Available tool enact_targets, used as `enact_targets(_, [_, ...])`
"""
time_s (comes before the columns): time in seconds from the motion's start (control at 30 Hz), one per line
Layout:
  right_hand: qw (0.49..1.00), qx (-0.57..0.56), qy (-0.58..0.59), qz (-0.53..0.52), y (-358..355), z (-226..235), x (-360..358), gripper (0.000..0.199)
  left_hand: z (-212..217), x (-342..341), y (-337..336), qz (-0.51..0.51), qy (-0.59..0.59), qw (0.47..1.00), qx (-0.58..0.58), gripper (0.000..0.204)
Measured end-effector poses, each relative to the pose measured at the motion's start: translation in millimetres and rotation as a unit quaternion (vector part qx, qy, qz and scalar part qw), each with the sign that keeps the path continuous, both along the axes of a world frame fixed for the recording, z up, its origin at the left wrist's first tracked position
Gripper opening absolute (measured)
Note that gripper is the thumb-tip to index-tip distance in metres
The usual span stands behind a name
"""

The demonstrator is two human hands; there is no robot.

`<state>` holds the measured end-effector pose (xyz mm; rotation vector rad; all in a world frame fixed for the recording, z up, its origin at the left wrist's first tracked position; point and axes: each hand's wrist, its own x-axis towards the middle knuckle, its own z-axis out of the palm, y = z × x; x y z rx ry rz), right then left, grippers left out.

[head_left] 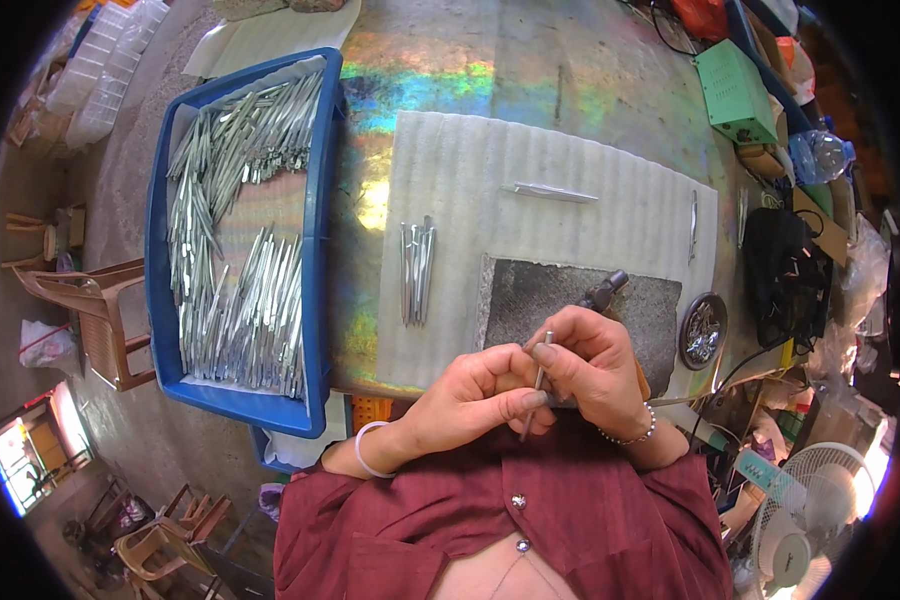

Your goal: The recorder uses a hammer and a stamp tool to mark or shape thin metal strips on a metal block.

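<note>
In front of my chest, a thin silver metal piece [541,374] stands almost upright between both hands. My left hand [495,392] is closed, its thumb and fingers pinching the lower part. My right hand [598,368] pinches the upper part between thumb and fingers. Just beyond, a dark stone-like slab [530,300] lies on a white foam sheet [450,160]. What looks like a hammer [606,289] rests on the slab, partly hidden by my right hand. Several slender metal pieces [417,272] lie grouped on the foam at left; a single metal piece [555,192] lies farther back.
A blue tray [315,250] of many slender metal pieces sits at left. Right of the slab is a round dark dish [683,345] of small metal parts. Farther right are a green box [736,92], a plastic bottle [820,155], a black bag [782,265] and a fan [805,510].
</note>
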<state>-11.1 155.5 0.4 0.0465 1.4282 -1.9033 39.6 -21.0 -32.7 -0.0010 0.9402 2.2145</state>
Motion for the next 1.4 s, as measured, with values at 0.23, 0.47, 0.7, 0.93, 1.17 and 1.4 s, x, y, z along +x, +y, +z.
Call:
enact_targets(0.23, [0.969,0.031,0.246,-0.005,-5.1,-2.9,4.6,0.020,-10.3,1.5,-22.2,0.238,-0.081,0.957,0.142,0.020])
enact_targets(0.47, [0.935,0.102,0.323,0.106,5.1,4.9,1.7,0.035,8.1,-9.7,-45.6,0.353,0.121,0.880,-0.295,0.018])
enact_targets(0.7, [0.908,0.210,0.361,0.043,41.5,9.5,11.8,0.023,-28.4,-44.0,-49.3,0.264,0.327,0.590,-0.689,0.021])
enact_targets(0.93, [0.851,0.309,0.420,-0.059,67.4,3.2,14.2,0.018,-34.3,-53.6,-37.0,0.209,0.315,0.557,-0.739,0.021])
enact_targets(1.17, [0.744,0.453,0.490,-0.040,91.5,-2.2,16.2,0.032,10.6,-83.2,-9.0,0.204,0.375,0.648,-0.630,0.016])
enact_targets(1.4, [0.691,0.529,0.492,0.023,88.6,-9.7,32.1,0.044,-20.5,-147.1,17.8,0.123,0.455,0.590,-0.655,0.025])
